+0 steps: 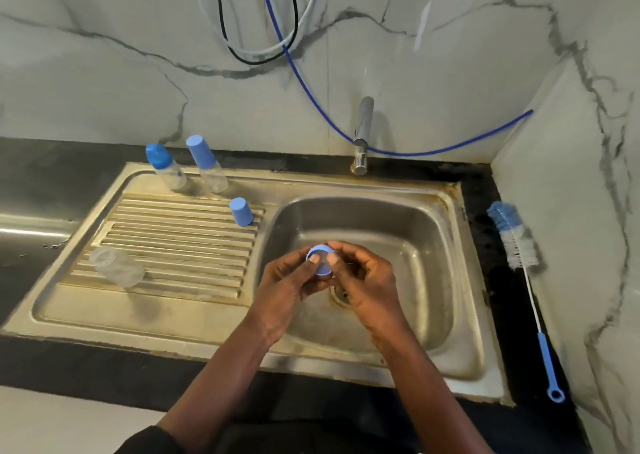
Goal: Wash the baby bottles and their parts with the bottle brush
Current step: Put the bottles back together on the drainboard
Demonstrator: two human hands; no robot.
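- Bottle (117, 266) without a top lies on its side on the ribbed drainboard (180, 225); it looks free to roll if nudged.
- Capped bottles (166, 168), two of them, stand behind it on the sink's back edge, with a loose blue cap (241, 212) near them; a careless reach could topple them.
- Left hand (287, 284) and right hand (369, 285) pinch a blue ring (320, 263) with curled fingers above the basin (398, 239); a slip would likely drop it toward the drain (341, 295).
- Brush (516, 242) lies on the counter, well apart from both busy hands.
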